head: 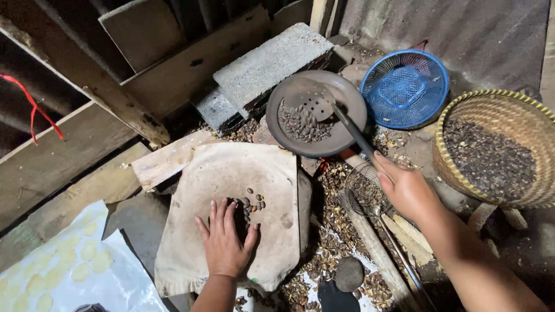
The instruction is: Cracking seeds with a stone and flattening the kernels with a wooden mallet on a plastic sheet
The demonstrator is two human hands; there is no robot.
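Flat on the cloth (231, 173), the left hand (225, 242) spreads open over roasted seeds (251, 202), corralling them; the right hand (404, 188) has its grip clamped on a perforated ladle (315, 101) resting in the pan (347, 92).

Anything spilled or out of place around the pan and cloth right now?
Yes: broken shells litter the ground between the cloth and the woven basket. The pan sits tilted against a concrete block.

Small dark roasted seeds (250, 203) lie piled on a stained cloth; a perforated ladle (324, 107) rests tilted in the dark pan.
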